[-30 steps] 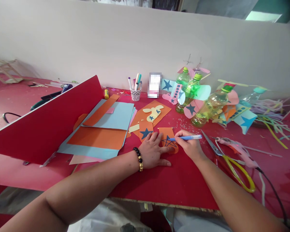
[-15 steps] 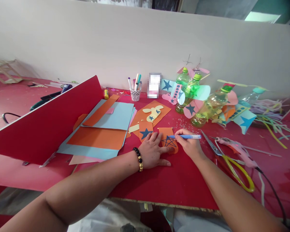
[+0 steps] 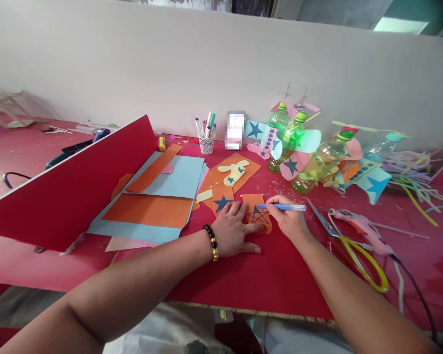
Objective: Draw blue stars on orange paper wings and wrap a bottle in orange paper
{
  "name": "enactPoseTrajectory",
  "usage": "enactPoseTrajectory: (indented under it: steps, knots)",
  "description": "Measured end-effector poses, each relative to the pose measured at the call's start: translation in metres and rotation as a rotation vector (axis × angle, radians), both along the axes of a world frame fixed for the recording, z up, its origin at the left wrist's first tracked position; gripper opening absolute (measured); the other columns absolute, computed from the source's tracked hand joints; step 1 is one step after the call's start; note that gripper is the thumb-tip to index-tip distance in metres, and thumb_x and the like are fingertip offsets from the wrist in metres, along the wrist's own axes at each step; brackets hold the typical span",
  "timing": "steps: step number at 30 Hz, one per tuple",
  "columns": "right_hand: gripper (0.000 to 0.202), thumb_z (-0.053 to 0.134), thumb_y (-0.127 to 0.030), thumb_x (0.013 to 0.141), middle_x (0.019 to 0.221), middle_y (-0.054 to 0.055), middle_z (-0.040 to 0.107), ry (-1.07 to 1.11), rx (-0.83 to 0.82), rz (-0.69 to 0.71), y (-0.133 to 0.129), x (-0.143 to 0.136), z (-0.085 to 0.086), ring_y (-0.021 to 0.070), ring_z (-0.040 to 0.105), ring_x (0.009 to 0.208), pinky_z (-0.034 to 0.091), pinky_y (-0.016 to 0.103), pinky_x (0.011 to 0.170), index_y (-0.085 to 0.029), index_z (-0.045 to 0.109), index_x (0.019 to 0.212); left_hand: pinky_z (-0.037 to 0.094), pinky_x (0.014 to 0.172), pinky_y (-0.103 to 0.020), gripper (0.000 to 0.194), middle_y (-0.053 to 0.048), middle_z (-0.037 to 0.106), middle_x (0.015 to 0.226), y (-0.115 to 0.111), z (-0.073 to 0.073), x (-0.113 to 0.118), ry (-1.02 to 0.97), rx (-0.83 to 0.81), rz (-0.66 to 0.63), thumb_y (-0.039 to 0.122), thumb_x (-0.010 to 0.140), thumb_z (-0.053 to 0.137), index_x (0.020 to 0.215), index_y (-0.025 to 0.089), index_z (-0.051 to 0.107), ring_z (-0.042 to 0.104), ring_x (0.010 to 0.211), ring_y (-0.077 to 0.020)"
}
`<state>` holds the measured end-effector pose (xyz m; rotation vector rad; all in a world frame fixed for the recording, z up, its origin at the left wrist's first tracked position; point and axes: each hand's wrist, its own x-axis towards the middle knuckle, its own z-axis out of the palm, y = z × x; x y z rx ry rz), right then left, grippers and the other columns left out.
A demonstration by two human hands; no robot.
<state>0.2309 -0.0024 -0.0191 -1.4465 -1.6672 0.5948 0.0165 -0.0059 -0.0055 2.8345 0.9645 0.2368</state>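
My left hand (image 3: 233, 232) lies flat with fingers spread, pressing on the lower left of a small orange paper piece (image 3: 251, 199). A star outline in dark blue is drawn on that piece, with its top point partly filled in. In my right hand (image 3: 291, 219) is a blue marker (image 3: 286, 207), pinched near its tip, which touches the paper by the star's top. Just left, partly under my left fingers, is another orange piece with a filled blue star (image 3: 222, 203). Behind it, cream paper cutouts (image 3: 236, 173) with blue stars rest on an orange sheet (image 3: 216, 173).
Scissors (image 3: 365, 265) and a pink glue gun (image 3: 362, 230) lie to the right. Bottle crafts (image 3: 321, 160) with paper wings stand behind them. Coloured paper sheets (image 3: 151, 211) are stacked at left beside a red board (image 3: 96, 182). A pen cup (image 3: 206, 144) stands at the back.
The marker tip has shifted slightly up and left toward the star's top, and my right hand has moved a little with it. My left hand stays in place.
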Motion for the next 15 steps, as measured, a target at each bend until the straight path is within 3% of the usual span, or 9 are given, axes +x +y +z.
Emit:
enactPoseTrajectory:
  steps: [7,15]
  knots:
    - [0.016,0.054,-0.037,0.085,0.074,0.001,0.065,-0.023,-0.006,-0.007,0.001,0.000,-0.005,0.0190,0.063,0.070,0.049,0.030,0.067,-0.022,0.058,0.080,0.022,0.104,-0.057,0.065,-0.009,0.034,0.146,0.000,0.000,0.000,0.002,-0.004,-0.004,0.078,0.079,0.039,0.134,0.044,0.047,0.029,0.130,-0.0390]
    - [0.014,0.056,-0.031,0.082,0.065,0.001,0.063,0.033,-0.062,0.028,-0.007,-0.003,0.009,0.0185,0.061,0.064,0.047,0.029,0.061,-0.021,0.058,0.072,0.021,0.105,-0.056,0.065,-0.009,0.034,0.146,0.000,0.000,0.000,0.001,-0.006,-0.002,0.078,0.078,0.039,0.132,0.044,0.049,0.028,0.131,-0.0393]
